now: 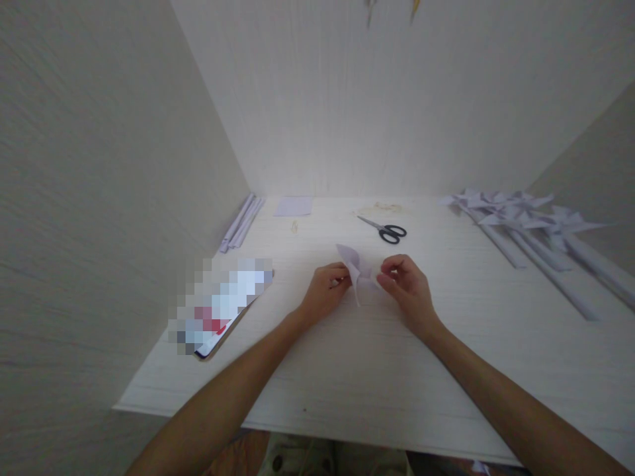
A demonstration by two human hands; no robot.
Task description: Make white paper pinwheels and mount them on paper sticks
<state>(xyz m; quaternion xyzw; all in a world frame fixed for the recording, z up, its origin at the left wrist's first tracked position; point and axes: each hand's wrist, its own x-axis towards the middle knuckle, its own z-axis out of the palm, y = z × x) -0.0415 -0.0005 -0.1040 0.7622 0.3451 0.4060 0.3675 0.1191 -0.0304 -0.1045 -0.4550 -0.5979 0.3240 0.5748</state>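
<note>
A white paper pinwheel (351, 264) with bent blades is held above the middle of the table. My left hand (327, 287) pinches it from the left, its fingertips partly hidden behind the paper. At the pinwheel's right side, my right hand (407, 284) has its thumb and fingers curled together close to the paper. What sits between those fingertips is too small to make out. Just beyond the hands lie scissors (389, 233) with black handles, blades pointing left.
Finished-looking paper pinwheels (516, 205) on paper sticks (560, 284) lie at the right. Rolled paper sticks (241, 223), a paper sheet (294, 206) and small rubber bands (294, 227) are at the back left. A lit phone (228, 311) lies left. Walls enclose the white table (347, 377).
</note>
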